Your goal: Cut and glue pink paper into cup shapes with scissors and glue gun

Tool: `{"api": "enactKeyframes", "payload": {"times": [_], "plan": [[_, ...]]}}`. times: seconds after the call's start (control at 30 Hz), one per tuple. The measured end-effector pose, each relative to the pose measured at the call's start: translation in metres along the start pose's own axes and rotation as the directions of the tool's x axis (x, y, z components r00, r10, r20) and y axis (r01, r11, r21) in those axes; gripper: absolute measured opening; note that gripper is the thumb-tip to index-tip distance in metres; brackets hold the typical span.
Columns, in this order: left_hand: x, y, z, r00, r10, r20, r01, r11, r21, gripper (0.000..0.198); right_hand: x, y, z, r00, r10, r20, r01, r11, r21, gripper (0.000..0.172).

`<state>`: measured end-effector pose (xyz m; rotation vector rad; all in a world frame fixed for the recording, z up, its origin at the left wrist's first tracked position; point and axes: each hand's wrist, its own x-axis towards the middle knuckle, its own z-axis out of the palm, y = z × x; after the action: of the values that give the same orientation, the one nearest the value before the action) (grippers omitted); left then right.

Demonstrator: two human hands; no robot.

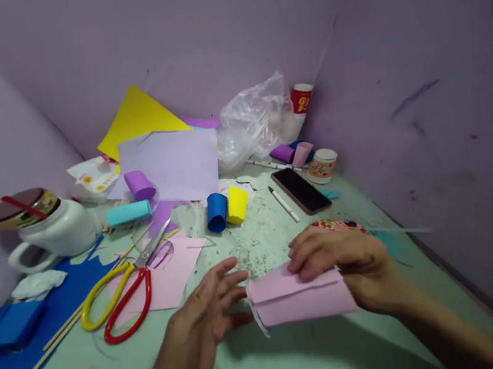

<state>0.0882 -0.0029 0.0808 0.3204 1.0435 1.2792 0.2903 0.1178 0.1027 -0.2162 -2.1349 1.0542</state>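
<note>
My right hand (352,261) is closed over a pink paper roll (302,300), fingers on top and the thumb side hidden. The roll lies sideways above the table, with a paper seam along it and a thin whitish rim at its left end. Beside that end, my left hand (202,316) is open with its fingers spread. Whether its fingertips touch the rim, I cannot tell. Just behind my right hand shows a red patterned object (340,225), partly hidden. Left of my left hand lie scissors (140,264) with yellow and red handles, on pink paper (181,276).
A blue paper cup shape (217,212) and a yellow one (236,205) stand mid-table. Farther right are a marker (284,203), a phone (301,190) and a small paper cup (322,166). A white mug (59,229) stands left; a plastic bag (255,121) sits at the back.
</note>
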Motion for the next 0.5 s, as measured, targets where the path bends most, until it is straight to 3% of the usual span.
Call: {"api": "enactKeyframes", "payload": {"times": [0.07,0.2,0.33,0.5], "plan": [[0.012,-0.003,0.011,0.997,-0.078,0.001,0.077,0.986,-0.150,0.051,-0.004,0.013,0.010,0.996,-0.070,-0.063,0.070,0.998,-0.004,0.017],[0.026,-0.013,0.028,0.990,-0.114,-0.078,0.083,0.942,-0.324,0.045,-0.009,0.018,0.031,0.988,-0.096,-0.124,0.096,0.995,-0.009,0.012],[0.032,-0.019,0.027,0.992,-0.125,-0.025,0.106,0.918,-0.383,0.044,-0.008,0.014,0.038,0.985,-0.171,0.038,0.173,0.984,-0.038,0.019],[0.037,-0.022,0.015,0.986,-0.165,-0.007,0.155,0.940,-0.304,0.042,-0.002,0.007,0.034,0.964,-0.201,0.177,0.239,0.943,-0.231,0.023]]}}
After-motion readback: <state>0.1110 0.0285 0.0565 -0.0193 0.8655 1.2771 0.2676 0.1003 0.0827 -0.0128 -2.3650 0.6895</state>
